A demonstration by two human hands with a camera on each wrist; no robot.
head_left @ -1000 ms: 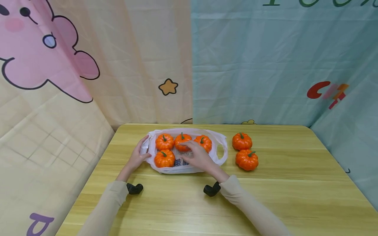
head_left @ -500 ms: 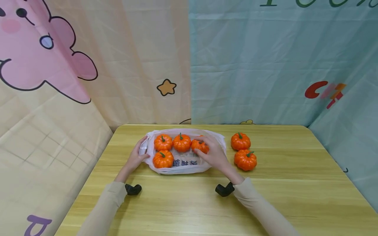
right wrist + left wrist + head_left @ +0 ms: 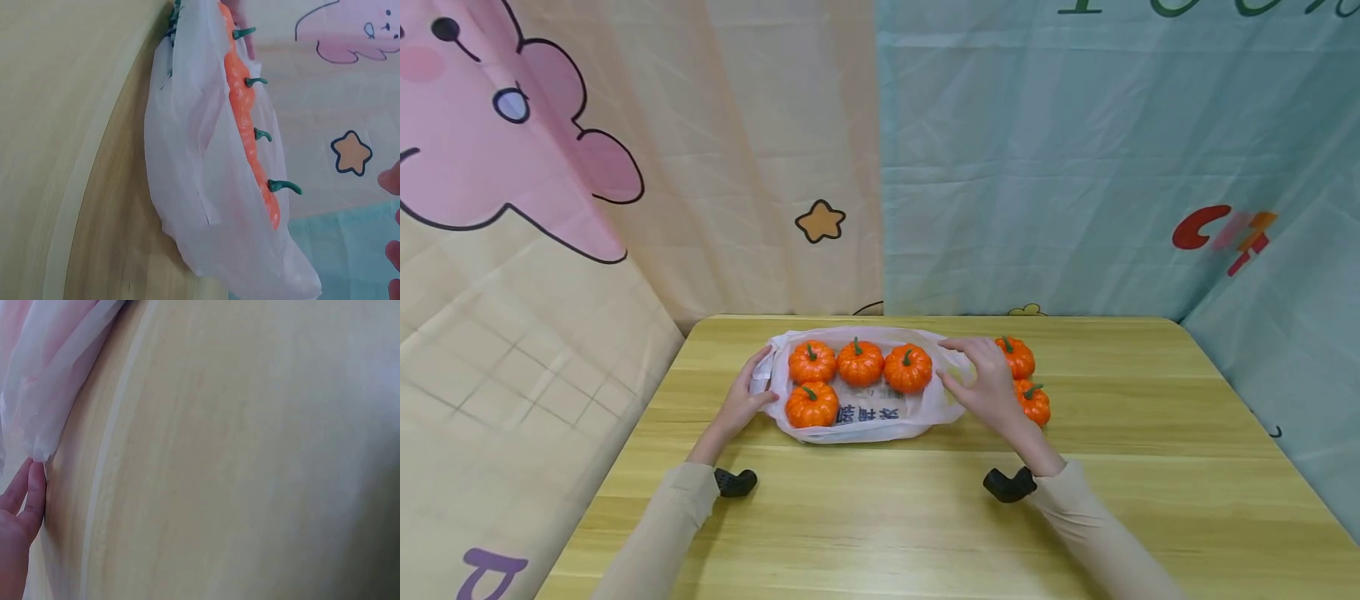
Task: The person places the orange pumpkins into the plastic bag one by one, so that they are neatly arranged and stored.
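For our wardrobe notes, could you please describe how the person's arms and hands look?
The left sleeve and right sleeve are long, plain beige, slightly wrinkled. A black, bent piece shows beside each sleeve's end. The left hand and right hand wear no gloves.

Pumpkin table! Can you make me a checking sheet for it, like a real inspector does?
Surface: wood-grain table, pale, with lighter lines.
Job's things: white plastic bag, top open, with four orange pumpkins inside; two other pumpkins on the table to its right, partly hidden by a hand.
Clutter: nothing seen.
Hands: left hand touches the bag's left end; right hand is over its right end, thumb and fingers apart, holding no pumpkin.
Cables: nothing seen.
Surroundings: printed cloth with a star and a pink cartoon figure.
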